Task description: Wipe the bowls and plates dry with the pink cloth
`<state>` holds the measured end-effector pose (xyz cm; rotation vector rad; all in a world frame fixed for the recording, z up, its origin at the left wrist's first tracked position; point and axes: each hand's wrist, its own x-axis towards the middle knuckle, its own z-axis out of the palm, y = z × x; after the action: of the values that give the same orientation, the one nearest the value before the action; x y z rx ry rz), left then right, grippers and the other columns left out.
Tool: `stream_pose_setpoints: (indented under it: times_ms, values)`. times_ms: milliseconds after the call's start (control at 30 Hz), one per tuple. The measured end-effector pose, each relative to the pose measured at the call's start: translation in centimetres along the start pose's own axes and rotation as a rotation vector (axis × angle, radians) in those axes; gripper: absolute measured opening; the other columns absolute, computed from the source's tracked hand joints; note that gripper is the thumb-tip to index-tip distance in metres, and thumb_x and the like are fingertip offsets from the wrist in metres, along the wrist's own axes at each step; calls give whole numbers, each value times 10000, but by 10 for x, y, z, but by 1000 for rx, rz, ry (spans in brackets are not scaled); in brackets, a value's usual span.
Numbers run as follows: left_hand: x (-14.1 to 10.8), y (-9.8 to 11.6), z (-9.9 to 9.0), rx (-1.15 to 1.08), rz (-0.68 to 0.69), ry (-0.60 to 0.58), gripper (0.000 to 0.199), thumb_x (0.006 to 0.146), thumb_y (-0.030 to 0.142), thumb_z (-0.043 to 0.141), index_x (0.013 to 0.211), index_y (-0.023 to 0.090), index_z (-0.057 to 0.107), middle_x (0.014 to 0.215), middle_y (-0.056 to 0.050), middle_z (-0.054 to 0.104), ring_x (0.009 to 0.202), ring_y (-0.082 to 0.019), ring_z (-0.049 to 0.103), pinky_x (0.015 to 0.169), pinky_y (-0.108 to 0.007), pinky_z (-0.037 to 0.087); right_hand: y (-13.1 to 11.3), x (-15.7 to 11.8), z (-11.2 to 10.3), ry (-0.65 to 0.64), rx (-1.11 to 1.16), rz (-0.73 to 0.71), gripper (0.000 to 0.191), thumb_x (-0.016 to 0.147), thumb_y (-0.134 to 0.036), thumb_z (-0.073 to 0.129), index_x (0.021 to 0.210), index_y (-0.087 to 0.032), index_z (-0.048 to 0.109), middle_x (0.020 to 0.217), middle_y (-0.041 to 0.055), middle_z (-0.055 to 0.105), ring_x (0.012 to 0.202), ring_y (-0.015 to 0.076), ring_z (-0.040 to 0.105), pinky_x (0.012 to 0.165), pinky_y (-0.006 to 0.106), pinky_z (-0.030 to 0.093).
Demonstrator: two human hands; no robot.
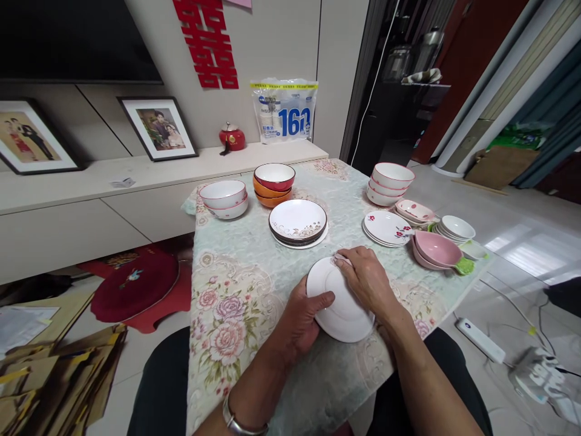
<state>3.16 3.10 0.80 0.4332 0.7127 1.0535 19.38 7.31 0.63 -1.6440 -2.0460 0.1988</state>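
A white plate (341,303) is tilted above the near part of the flowered tablecloth, its plain underside with a ring facing up. My left hand (305,315) grips its left edge, thumb on top and the other fingers beneath. At the plate's upper right edge, my right hand (365,275) has its fingers closed on a small whitish cloth (342,259) that touches the rim. Just beyond the plate stands a stack of dark-rimmed plates (298,221); farther right is a stack of white plates with red flowers (387,228).
Stacked white bowls (223,197), red and orange bowls (275,178) and red-rimmed bowls (393,175) stand toward the back. Pink leaf-shaped dishes (438,248) and small white bowls (457,227) are near the right edge. A red stool (136,284) is at left.
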Motion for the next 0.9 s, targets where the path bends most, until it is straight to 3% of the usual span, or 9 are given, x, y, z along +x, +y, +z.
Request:
stream_pose_setpoints:
  times_ms: [100,233,333,400,500,633,767,900]
  values:
    - [0,0,2,-6,-13,0,616,548,127,840,1141,158,674,983,-99,750,917,-270,678,817,-360,502,-20,-2,-1,24,68,-123,313,988,-296,444,1156,-194,688,1098,139,665,1054,287,553,939,446,449]
    - [2,-2,1,6,25,-14,475,558,91,815,1013,167,702,913,-63,741,848,-222,670,775,-319,492,-40,-8,-2,-74,277,-382,292,997,-236,431,1160,-245,674,1150,68,694,1103,229,587,970,399,461]
    - [3,-3,-1,30,61,-43,371,578,88,798,932,157,713,898,-58,737,841,-212,662,771,-310,488,-42,-7,-2,-129,348,-462,249,996,-236,457,1120,-252,672,1121,40,705,1089,210,595,976,375,448]
    - [3,-2,-1,41,38,-29,385,576,89,795,946,154,711,884,-57,738,811,-210,661,751,-310,486,-33,-3,0,-102,335,-406,210,985,-232,484,1043,-235,686,1080,43,708,1053,211,593,961,366,439]
    - [3,0,-3,30,-1,-28,512,573,81,780,1072,155,691,919,-77,748,821,-231,670,750,-330,493,-13,4,2,-27,237,-198,206,972,-244,501,935,-210,700,989,65,699,979,222,580,903,360,432]
    - [6,1,-7,17,-2,5,556,560,117,810,1101,123,684,948,-117,755,863,-266,680,754,-342,501,8,7,4,-41,64,29,280,978,-295,467,831,-205,688,842,75,649,857,225,565,770,331,413]
    - [7,1,-9,-50,58,94,608,568,196,861,1141,133,669,1037,-123,749,916,-258,675,817,-354,508,11,6,4,-41,-39,86,286,980,-277,441,828,-197,670,823,78,642,827,222,571,743,318,393]
    - [7,0,-6,-97,108,107,731,560,153,858,1250,177,619,1121,-103,735,985,-254,665,892,-367,499,11,6,7,0,-53,80,284,976,-263,438,850,-193,683,861,94,671,849,230,591,757,322,409]
